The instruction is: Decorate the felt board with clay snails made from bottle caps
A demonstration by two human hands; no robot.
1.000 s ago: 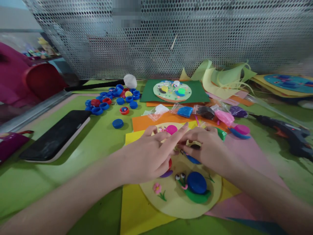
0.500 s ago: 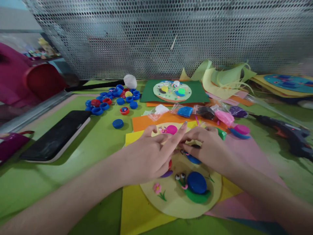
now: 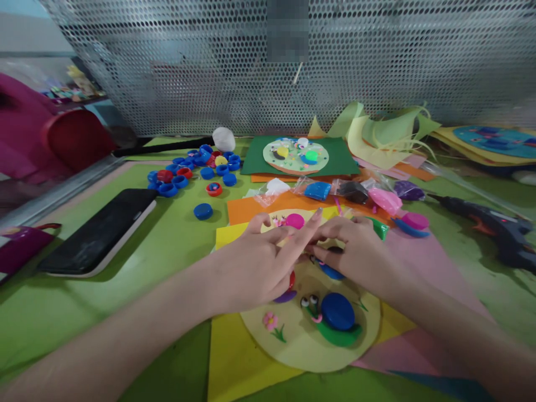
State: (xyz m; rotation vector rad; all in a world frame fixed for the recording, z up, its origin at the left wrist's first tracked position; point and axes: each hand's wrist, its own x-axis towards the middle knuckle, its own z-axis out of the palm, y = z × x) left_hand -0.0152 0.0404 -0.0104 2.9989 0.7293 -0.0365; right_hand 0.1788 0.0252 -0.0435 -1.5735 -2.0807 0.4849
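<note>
Meeting above a flat, round, cream-coloured paper disc (image 3: 318, 357) in the near middle of the head view, the left hand (image 3: 255, 265) and right hand (image 3: 355, 245) bend their fingers close together; the tips are hidden, so I cannot tell whether either is clamped on anything. The disc lies over a smooth yellow paper sheet (image 3: 234, 357) and bears one pink clay-like flower (image 3: 270, 320) and at least three round caps: pink (image 3: 295, 221), partly hidden red (image 3: 292, 281), and blue (image 3: 337, 311), the last on a curved green snail body (image 3: 335, 335) with two bulging eyes (image 3: 314, 300). Beyond sit five plastic-wrapped lumps (image 3: 354, 192) in a row: white, blue, black, pink, purple. One glossy black phone (image 3: 100, 234) lies left, one dark glue gun (image 3: 498, 226) right.
</note>
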